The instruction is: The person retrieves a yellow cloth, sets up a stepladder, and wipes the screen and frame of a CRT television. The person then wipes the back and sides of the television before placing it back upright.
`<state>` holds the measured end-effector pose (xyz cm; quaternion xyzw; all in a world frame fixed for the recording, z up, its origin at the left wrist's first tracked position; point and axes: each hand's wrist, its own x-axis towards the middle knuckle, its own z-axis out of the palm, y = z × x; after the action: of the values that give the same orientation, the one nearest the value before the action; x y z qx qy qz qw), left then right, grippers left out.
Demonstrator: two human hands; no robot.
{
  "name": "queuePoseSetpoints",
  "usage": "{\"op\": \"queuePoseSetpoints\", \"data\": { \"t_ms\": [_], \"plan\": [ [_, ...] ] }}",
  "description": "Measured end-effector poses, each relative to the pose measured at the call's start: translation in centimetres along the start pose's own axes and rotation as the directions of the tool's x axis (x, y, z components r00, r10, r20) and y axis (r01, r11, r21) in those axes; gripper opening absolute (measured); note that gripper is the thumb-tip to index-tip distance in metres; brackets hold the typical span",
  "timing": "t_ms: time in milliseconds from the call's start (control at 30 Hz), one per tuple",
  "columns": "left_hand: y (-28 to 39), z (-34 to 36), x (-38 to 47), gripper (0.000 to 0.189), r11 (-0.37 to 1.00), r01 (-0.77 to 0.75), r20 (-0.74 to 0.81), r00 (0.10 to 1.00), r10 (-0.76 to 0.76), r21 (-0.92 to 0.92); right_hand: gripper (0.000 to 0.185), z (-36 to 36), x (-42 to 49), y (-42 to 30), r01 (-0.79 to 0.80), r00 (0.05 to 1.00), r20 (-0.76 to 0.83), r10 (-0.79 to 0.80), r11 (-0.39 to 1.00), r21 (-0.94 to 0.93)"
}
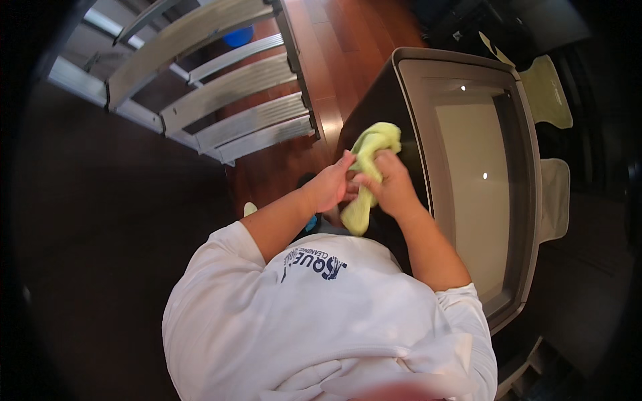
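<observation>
A crumpled yellow-green cloth (383, 135) hangs in front of my body, its lower end drooping close to my white shirt. My right hand (393, 183) is closed around the middle of it. On the other side, my left hand (333, 185) is up against the cloth, its thumb at the edge. Its fingers are partly hidden behind the cloth and my right hand, and they look blurred, so their grip is unclear. Both hands are beside the dark side of a piece of furniture with a framed, glossy top (471, 200).
A metal stepladder (241, 97) stands at the upper left on a reddish wood floor (326, 70). Behind its steps a blue object (238, 36) shows. Two pale seat-like pieces, one above (546, 92) and one below (555, 200), line the furniture's far right side.
</observation>
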<state>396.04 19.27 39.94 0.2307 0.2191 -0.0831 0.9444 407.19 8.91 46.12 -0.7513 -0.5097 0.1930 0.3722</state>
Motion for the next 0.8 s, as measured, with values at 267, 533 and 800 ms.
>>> {"op": "queuePoseSetpoints", "data": {
  "t_ms": [267,533,800],
  "plan": [
    [-11.8,-0.9,1.1,0.047,0.891,0.043,0.040,0.999,-0.028,-0.452,0.035,-1.0,-9.2,0.4,0.096,0.927,0.368,-0.067,0.993,-0.062],
    [-13.3,2.8,12.7,0.067,0.183,-0.580,0.329,0.662,0.673,0.794,0.061,-4.8,-12.0,5.8,-0.254,0.965,-0.038,0.261,0.881,-0.400],
    [5.2,0.5,24.0,0.077,-0.028,-0.564,0.225,0.284,0.932,0.826,0.068,-4.0,-13.1,8.4,-0.274,0.952,-0.050,0.303,0.764,-0.585]
  ]
}}
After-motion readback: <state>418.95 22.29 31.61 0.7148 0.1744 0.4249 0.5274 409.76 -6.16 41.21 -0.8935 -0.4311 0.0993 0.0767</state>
